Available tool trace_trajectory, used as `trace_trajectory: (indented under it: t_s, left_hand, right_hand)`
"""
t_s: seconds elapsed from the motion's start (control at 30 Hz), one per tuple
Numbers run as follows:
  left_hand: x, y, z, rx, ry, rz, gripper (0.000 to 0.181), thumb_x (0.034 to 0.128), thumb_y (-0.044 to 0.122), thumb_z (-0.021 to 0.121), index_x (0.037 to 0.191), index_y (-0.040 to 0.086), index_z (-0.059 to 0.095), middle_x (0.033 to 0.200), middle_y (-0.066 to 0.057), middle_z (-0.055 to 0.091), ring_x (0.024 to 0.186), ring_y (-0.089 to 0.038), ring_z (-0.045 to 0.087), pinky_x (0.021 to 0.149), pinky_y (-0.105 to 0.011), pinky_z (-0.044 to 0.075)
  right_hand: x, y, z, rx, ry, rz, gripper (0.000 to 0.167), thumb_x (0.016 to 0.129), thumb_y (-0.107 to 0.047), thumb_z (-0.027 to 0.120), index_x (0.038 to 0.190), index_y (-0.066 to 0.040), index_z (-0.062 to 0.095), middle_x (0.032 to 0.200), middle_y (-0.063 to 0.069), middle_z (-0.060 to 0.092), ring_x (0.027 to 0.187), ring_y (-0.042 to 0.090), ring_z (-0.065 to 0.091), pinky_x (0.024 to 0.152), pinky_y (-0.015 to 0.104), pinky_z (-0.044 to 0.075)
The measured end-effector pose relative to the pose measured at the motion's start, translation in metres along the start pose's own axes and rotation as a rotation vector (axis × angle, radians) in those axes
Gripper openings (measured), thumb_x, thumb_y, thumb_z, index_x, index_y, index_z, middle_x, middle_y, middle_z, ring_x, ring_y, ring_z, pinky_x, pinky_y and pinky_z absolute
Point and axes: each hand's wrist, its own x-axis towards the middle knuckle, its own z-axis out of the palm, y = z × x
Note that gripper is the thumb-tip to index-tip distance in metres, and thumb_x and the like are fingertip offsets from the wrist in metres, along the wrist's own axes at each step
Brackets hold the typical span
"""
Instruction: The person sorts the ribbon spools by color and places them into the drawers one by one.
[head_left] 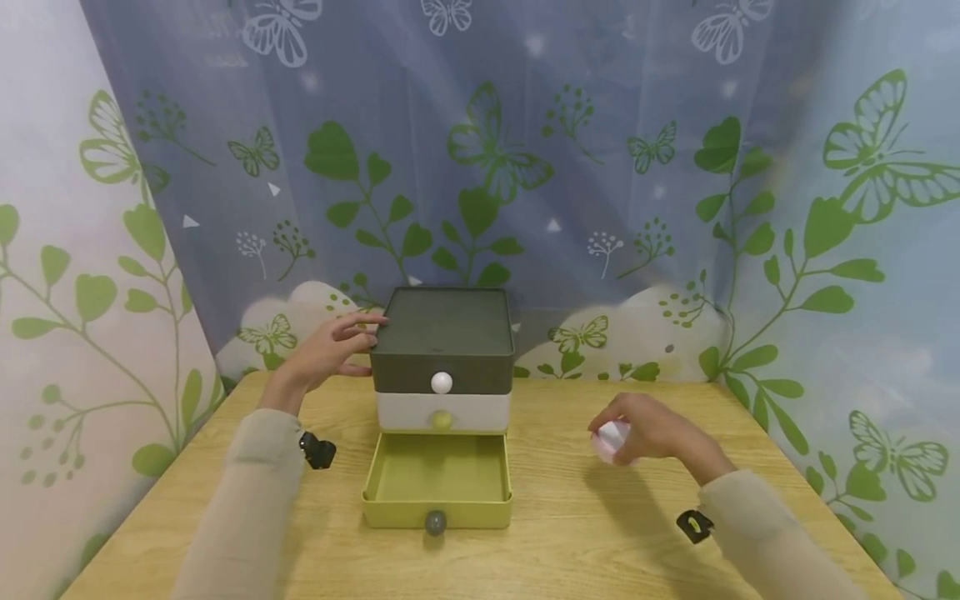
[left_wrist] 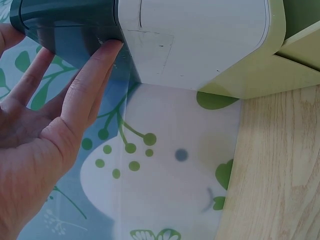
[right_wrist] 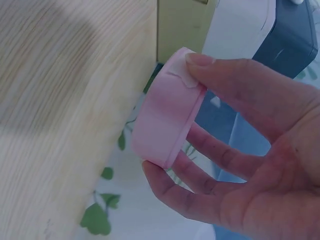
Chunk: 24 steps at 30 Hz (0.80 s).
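A three-tier drawer box stands on the table, with a dark green top drawer [head_left: 405, 372], a white middle drawer [head_left: 408, 411] and a yellow-green bottom drawer [head_left: 397, 514]. The bottom one is pulled out and its inside is bare; the upper two are closed. My left hand [head_left: 322, 354] touches the left side of the dark top tier with fairly straight fingertips [left_wrist: 112, 47]. Off to the right of the box, above the table, my right hand [head_left: 656, 425] pinches a pink roll of tape [right_wrist: 165, 112] between thumb and fingers. A whitish torn patch shows by the thumb.
The wooden table [head_left: 555, 517] reaches back to a blue curtain [head_left: 600, 192] printed with leaves and butterflies. Similar printed sheets hang at both sides. A round grey knob [head_left: 435, 523] sticks out from the open drawer's front.
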Motion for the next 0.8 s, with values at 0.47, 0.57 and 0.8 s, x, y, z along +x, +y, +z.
trace_trajectory:
  t_s: [0.47,0.57,0.8]
  left_hand:
    - [-0.001,0.001,0.0,-0.002,0.0,0.005,0.054,0.1101,0.02,0.05,0.159,0.004,0.035,0.164,-0.028,0.025,0.146,-0.049,0.035,0.108,-0.065,0.05]
    - [-0.001,0.001,0.001,0.002,0.001,0.007,0.054,0.1101,0.021,0.05,0.159,0.004,0.035,0.164,-0.028,0.026,0.145,-0.049,0.035,0.109,-0.066,0.048]
    - [-0.001,0.001,0.001,0.003,0.001,0.0,0.054,0.1101,0.021,0.05,0.159,0.005,0.035,0.164,-0.027,0.026,0.146,-0.049,0.035,0.108,-0.066,0.049]
  right_hand:
    - [0.015,-0.034,0.004,-0.036,-0.037,-0.11,0.047,0.064,0.001,0.089,0.108,-0.014,0.082,0.106,0.006,0.073,0.095,0.02,0.063,0.079,0.032,0.055]
    - [0.02,-0.042,0.006,-0.031,-0.051,-0.126,0.047,0.065,0.001,0.089,0.108,-0.015,0.082,0.106,0.005,0.073,0.096,0.019,0.063,0.079,0.031,0.055]
    - [0.03,-0.065,0.009,-0.04,-0.072,-0.19,0.046,0.065,0.001,0.088,0.108,-0.014,0.082,0.105,0.004,0.072,0.095,0.019,0.063,0.079,0.029,0.054]
